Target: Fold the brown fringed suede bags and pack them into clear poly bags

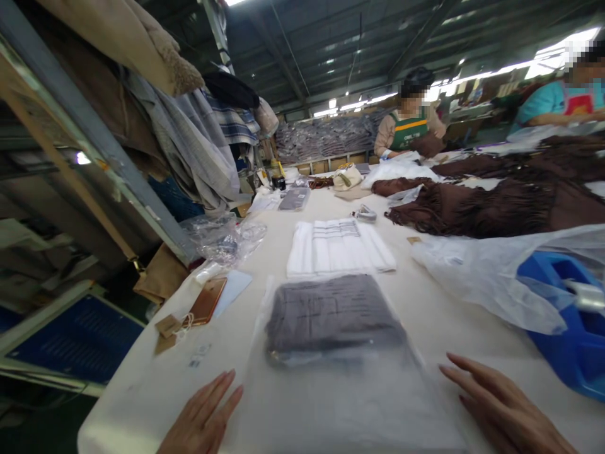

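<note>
A folded dark grey cloth (pixel 331 315) lies inside a clear plastic bag (pixel 350 403) on the white table in front of me. The bag's loose, flat end spreads toward me. To the left of the bag, my left hand (pixel 203 410) has its fingers stretched out and holds nothing. My right hand (pixel 496 397), fingers apart, is on the other side near the bag's right edge, also holding nothing. Whether either hand touches the bag or the table, I cannot tell. Just beyond the bag lies a folded white cloth (pixel 338 249) with thin grey stripes.
A blue tape dispenser (pixel 567 328) stands at the right, partly under a plastic sheet (pixel 491 271). Brown fringed cloths (pixel 501 205) lie behind it. A phone (pixel 208 301) and paper tags (pixel 166 331) are at the left. A co-worker (pixel 409 126) stands across the table.
</note>
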`<state>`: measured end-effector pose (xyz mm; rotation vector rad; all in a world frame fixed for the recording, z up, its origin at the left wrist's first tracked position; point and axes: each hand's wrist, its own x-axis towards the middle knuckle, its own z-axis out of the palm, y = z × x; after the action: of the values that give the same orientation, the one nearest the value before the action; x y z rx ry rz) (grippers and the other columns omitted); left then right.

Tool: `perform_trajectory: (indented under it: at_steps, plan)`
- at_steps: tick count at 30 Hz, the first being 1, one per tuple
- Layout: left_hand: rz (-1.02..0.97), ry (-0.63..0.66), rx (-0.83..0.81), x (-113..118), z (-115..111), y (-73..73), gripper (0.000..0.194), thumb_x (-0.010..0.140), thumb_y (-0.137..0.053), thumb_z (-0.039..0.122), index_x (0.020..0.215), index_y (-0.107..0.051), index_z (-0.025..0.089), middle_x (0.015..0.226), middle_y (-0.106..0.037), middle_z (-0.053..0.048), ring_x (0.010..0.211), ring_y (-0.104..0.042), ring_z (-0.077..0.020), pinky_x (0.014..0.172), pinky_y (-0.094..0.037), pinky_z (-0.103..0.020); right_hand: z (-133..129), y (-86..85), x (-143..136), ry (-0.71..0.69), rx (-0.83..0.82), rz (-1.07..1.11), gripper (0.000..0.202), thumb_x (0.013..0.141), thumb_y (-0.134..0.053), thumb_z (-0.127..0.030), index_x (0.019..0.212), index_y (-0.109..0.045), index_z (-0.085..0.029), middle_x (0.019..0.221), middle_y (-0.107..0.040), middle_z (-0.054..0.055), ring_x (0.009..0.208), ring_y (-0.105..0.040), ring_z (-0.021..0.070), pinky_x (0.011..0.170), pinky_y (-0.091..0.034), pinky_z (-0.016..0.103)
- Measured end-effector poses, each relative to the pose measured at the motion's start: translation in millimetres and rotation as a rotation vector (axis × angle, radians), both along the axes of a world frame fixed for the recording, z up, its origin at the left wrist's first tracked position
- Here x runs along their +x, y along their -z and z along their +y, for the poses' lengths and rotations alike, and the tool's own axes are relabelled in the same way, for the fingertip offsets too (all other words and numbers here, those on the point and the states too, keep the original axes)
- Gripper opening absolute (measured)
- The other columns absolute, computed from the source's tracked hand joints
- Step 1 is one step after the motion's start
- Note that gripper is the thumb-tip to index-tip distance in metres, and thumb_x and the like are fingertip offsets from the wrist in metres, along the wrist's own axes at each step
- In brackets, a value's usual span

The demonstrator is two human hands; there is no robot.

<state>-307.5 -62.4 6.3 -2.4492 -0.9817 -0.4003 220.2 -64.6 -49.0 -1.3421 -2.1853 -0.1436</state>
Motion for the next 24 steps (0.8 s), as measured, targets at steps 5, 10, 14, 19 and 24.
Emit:
perform_trajectory:
  at_steps: [5, 10, 14, 19, 24]
  plan:
    - [0.085, 0.089, -0.029, 30.9, 39.9, -13.9, 0.057, 0.084, -0.032, 0.002, 0.135, -0.036, 0.026, 0.132, -0.051, -0.006, 0.129, -0.037, -0.02, 0.104, -0.036, -0.038, 38.4, -21.5, -31.5, -0.163, -0.072, -0.048, 0.049, 0.087, -0.041, -0.02, 0.133, -0.042, -0.035, 0.132, -0.052, 0.005, 0.118, -0.051, 0.0208, 0.096, -0.045, 0.037]
    - [0.142, 0.294, -0.204, 44.4, 56.5, -16.5, 0.052, 0.087, -0.035, 0.004, 0.134, -0.037, 0.028, 0.13, -0.053, -0.004, 0.128, -0.037, -0.0198, 0.103, -0.036, -0.042, 45.3, -36.5, -39.4, -0.445, -0.295, -0.048, 0.052, 0.084, -0.048, -0.021, 0.133, -0.041, -0.038, 0.132, -0.052, 0.003, 0.121, -0.048, 0.0215, 0.101, -0.038, 0.04]
    - [-0.286, 0.215, -0.676, 41.4, 52.6, -8.3, 0.036, 0.092, -0.037, 0.034, 0.124, -0.052, 0.026, 0.119, -0.061, -0.007, 0.119, -0.049, -0.0198, 0.097, -0.044, -0.036, 43.7, -32.7, -39.2, -0.412, -0.464, 0.311, 0.04, 0.083, -0.051, -0.037, 0.122, -0.056, -0.033, 0.114, -0.065, 0.008, 0.106, -0.06, 0.0245, 0.09, -0.047, 0.037]
    - [-0.708, -0.064, -0.878, 38.2, 44.5, 0.2, 0.042, 0.079, -0.053, 0.057, 0.108, -0.064, 0.03, 0.109, -0.067, -0.006, 0.103, -0.061, -0.0227, 0.09, -0.049, -0.034, 46.2, -34.9, -44.8, -0.279, -0.68, 0.517, 0.044, 0.076, -0.052, -0.059, 0.103, -0.069, -0.029, 0.102, -0.068, 0.011, 0.094, -0.064, 0.0286, 0.082, -0.051, 0.039]
    - [-0.813, -0.103, -0.719, 41.6, 44.1, 4.8, 0.033, 0.082, -0.052, 0.051, 0.102, -0.068, 0.029, 0.1, -0.07, -0.004, 0.1, -0.062, -0.0197, 0.091, -0.049, -0.031, 48.5, -46.5, -57.5, -0.257, -0.648, 0.63, 0.045, 0.078, -0.046, -0.063, 0.091, -0.071, -0.028, 0.089, -0.07, 0.009, 0.081, -0.066, 0.0251, 0.075, -0.052, 0.035]
